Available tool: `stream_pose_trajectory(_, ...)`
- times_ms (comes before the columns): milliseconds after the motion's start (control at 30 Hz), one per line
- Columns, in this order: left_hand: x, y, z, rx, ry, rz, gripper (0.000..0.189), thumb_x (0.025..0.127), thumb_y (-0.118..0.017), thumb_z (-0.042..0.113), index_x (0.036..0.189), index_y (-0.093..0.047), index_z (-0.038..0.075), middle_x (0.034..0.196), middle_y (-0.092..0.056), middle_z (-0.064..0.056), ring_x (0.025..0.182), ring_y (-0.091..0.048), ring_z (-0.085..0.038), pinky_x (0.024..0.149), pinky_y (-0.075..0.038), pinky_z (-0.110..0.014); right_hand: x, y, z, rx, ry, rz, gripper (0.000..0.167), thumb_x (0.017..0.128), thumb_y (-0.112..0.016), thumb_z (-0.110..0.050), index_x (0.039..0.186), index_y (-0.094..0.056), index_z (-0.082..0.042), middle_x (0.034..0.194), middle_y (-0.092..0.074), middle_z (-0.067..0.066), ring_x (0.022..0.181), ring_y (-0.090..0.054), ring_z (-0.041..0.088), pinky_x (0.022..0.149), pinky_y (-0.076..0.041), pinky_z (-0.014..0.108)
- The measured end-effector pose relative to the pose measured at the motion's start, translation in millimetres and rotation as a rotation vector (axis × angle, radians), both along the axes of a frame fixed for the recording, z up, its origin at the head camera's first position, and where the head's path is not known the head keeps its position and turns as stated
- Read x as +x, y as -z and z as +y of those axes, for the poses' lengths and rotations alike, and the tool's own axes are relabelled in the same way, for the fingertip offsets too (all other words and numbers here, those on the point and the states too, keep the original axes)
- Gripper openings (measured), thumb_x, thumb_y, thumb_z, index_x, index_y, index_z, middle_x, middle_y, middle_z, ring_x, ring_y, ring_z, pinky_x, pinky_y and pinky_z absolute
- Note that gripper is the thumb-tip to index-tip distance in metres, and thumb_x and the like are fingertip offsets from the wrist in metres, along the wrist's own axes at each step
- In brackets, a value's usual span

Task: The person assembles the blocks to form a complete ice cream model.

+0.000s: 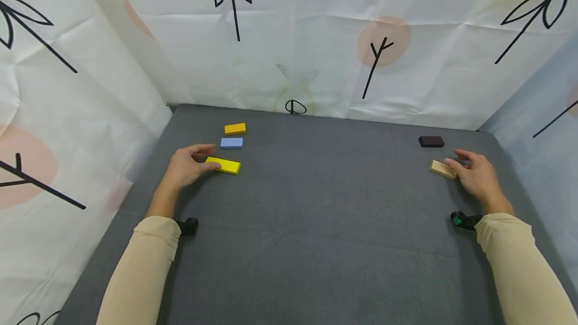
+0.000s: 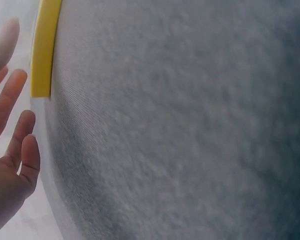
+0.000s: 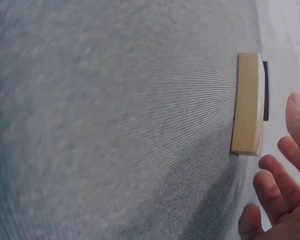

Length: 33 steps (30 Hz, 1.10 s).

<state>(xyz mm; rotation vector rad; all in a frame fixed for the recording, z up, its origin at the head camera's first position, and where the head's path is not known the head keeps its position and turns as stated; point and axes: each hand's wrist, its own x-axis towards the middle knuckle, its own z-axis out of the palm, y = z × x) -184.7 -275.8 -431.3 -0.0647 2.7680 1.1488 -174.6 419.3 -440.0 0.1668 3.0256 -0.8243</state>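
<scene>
Head view shows our left hand (image 1: 186, 165), fingers loosely spread, just beside the bright-yellow block (image 1: 230, 166); our right hand (image 1: 479, 177) (spread likewise) is by the pale wooden block (image 1: 439, 168), both blocks lying on the grey tabletop (image 1: 298, 265).

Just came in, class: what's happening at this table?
A person's open left hand is at a bright yellow oblong block, their open right hand at a pale wooden oblong block; neither grips its block. Beyond the yellow one lie a light blue oblong block and an orange-yellow oblong block; beyond the wooden one, a blackish oblong block, all on grey cloth.
</scene>
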Motion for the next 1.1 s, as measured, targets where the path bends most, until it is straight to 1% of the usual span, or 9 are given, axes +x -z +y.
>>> stream_pose_trajectory(100, 1.3, 1.7, -2.1, -0.014, -0.003, -0.007, 0.057, 0.088, -0.081, 0.038, 0.138, -0.065, 0.016, 0.146, -0.059, -0.015, 0.129, -0.052, -0.037, 0.102, -0.047, -0.052, 1.0, 0.6, 3.3, -0.048, 0.033, -0.029, 0.068, 0.109, -0.044, -0.041, 0.152, -0.034, 0.011, 0.145, -0.041, 0.044, 0.128, -0.043, 0.059, 0.101, -0.037, 0.071)
stream_pose_trajectory(167, 1.4, 2.3, -2.6, -0.031, -0.001, -0.006, 0.053, 0.088, -0.081, 0.037, 0.135, -0.068, 0.016, 0.145, -0.059, -0.015, 0.124, -0.054, -0.036, 0.099, -0.048, -0.05, 1.8, 1.5, 5.5, -0.073, 0.047, -0.053, 0.068, 0.109, -0.043, -0.04, 0.152, -0.034, 0.011, 0.146, -0.041, 0.043, 0.129, -0.042, 0.059, 0.101, -0.037, 0.071)
stream_pose_trajectory(300, 0.8, 3.4, -3.1, -0.041, 0.005, -0.004, 0.047, 0.088, -0.081, 0.035, 0.13, -0.071, 0.016, 0.142, -0.06, -0.015, 0.119, -0.056, -0.034, 0.097, -0.048, -0.049, 3.6, 2.1, 6.4, -0.089, 0.076, -0.095, 0.066, 0.109, -0.041, -0.041, 0.151, -0.038, 0.01, 0.146, -0.041, 0.041, 0.129, -0.042, 0.057, 0.101, -0.037, 0.069)
stream_pose_trajectory(367, 0.1, 3.7, -3.3, -0.045, 0.006, -0.003, 0.045, 0.089, -0.081, 0.034, 0.129, -0.072, 0.016, 0.141, -0.06, -0.015, 0.118, -0.055, -0.034, 0.096, -0.047, -0.048, 3.9, 1.9, 5.1, -0.1, 0.093, -0.11, 0.065, 0.109, -0.041, -0.042, 0.15, -0.041, 0.009, 0.147, -0.041, 0.041, 0.128, -0.042, 0.056, 0.101, -0.037, 0.069)
stream_pose_trajectory(500, -2.2, 4.0, -3.5, -0.059, 0.005, -0.006, 0.043, 0.089, -0.08, 0.034, 0.129, -0.073, 0.016, 0.142, -0.059, -0.017, 0.12, -0.053, -0.035, 0.098, -0.046, -0.05, 3.5, 0.8, 3.5, -0.136, 0.12, -0.154, 0.068, 0.108, -0.04, -0.047, 0.149, -0.045, 0.007, 0.149, -0.041, 0.039, 0.131, -0.041, 0.053, 0.103, -0.037, 0.068)
stream_pose_trajectory(633, -4.0, 3.4, -3.1, -0.069, 0.009, -0.015, 0.042, 0.09, -0.079, 0.033, 0.128, -0.073, 0.015, 0.144, -0.057, -0.018, 0.125, -0.051, -0.038, 0.103, -0.044, -0.055, 3.4, -0.7, 4.4, -0.155, 0.112, -0.192, 0.071, 0.106, -0.041, -0.052, 0.147, -0.048, 0.006, 0.15, -0.041, 0.037, 0.133, -0.039, 0.052, 0.103, -0.037, 0.066)
stream_pose_trajectory(867, -7.2, 3.7, -2.7, -0.085, 0.025, -0.04, 0.043, 0.09, -0.079, 0.036, 0.126, -0.074, 0.013, 0.145, -0.058, -0.019, 0.131, -0.049, -0.041, 0.109, -0.041, -0.06, 1.9, -4.2, 4.3, -0.119, 0.081, -0.217, 0.071, 0.106, -0.04, -0.054, 0.144, -0.051, 0.005, 0.148, -0.042, 0.037, 0.13, -0.041, 0.053, 0.097, -0.04, 0.064)
stream_pose_trajectory(967, -7.9, 4.1, -3.2, -0.087, 0.028, -0.047, 0.041, 0.09, -0.079, 0.036, 0.125, -0.075, 0.014, 0.144, -0.059, -0.018, 0.132, -0.049, -0.041, 0.11, -0.041, -0.059, 1.6, -4.3, 3.2, -0.113, 0.076, -0.222, 0.071, 0.106, -0.039, -0.055, 0.142, -0.053, 0.005, 0.145, -0.044, 0.036, 0.127, -0.044, 0.052, 0.093, -0.042, 0.059)
stream_pose_trajectory(1100, -9.4, 4.8, -3.3, -0.088, 0.034, -0.06, 0.04, 0.091, -0.078, 0.035, 0.125, -0.075, 0.014, 0.143, -0.059, -0.017, 0.132, -0.049, -0.04, 0.109, -0.041, -0.058, 2.3, -3.3, 2.8, -0.118, 0.077, -0.227, 0.071, 0.106, -0.04, -0.056, 0.142, -0.053, 0.005, 0.142, -0.047, 0.034, 0.123, -0.046, 0.049, 0.087, -0.043, 0.049)
